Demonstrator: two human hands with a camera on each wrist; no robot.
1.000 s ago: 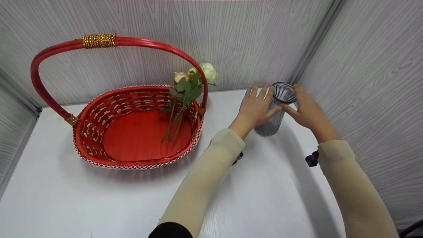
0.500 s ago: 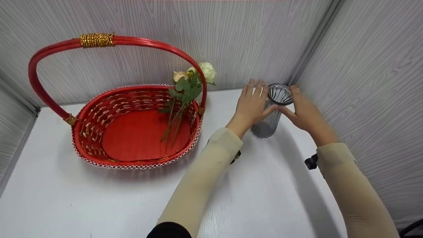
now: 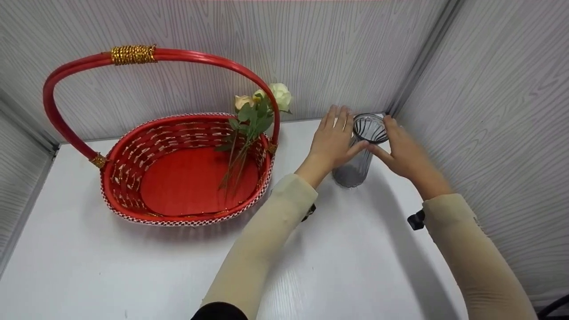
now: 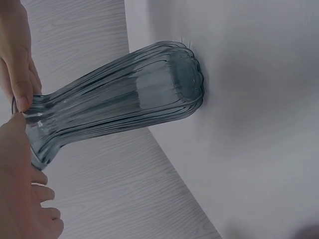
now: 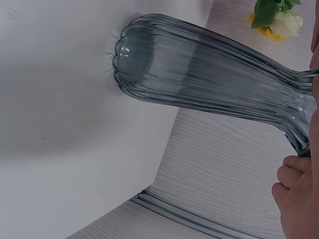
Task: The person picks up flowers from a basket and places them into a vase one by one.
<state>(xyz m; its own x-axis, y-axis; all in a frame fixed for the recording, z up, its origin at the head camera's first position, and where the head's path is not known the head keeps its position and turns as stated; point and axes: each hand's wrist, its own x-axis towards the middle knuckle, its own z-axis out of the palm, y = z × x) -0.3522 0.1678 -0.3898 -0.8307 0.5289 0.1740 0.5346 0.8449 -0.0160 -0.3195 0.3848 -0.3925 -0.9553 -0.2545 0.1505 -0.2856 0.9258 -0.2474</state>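
Grey-blue glass vase [image 3: 358, 163], standing on the table [image 3: 311, 262] at far right, right of the red basket [image 3: 186, 221]. Left hand [image 3: 331, 142] and right hand [image 3: 405, 153] frame its rim, fingers mostly straight, thumbs on the near side; wide cradle, no pinch visible. Probably heavyish, rigid, slick, breakable. Better hold: the narrow neck under the lip; ribs should help.

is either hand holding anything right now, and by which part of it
Both the left hand and right hand hold the glass vase, around its flared top rim.
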